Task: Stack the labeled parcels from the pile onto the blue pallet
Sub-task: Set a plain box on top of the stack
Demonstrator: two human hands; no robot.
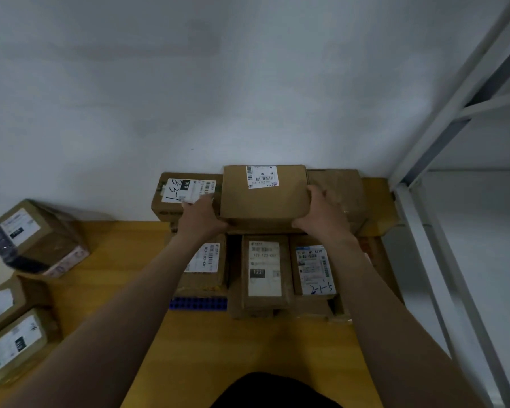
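Parcel [264,198] gripped by left hand [202,214] and right hand [324,213]; yellow floor [218,348], white wall [189,83].

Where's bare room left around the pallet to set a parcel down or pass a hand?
Bare floor lies between the left pile and the stack, and in front of the stack. The stack is packed edge to edge; left hand and right hand grip its top parcel. Only a pallet edge shows bare.
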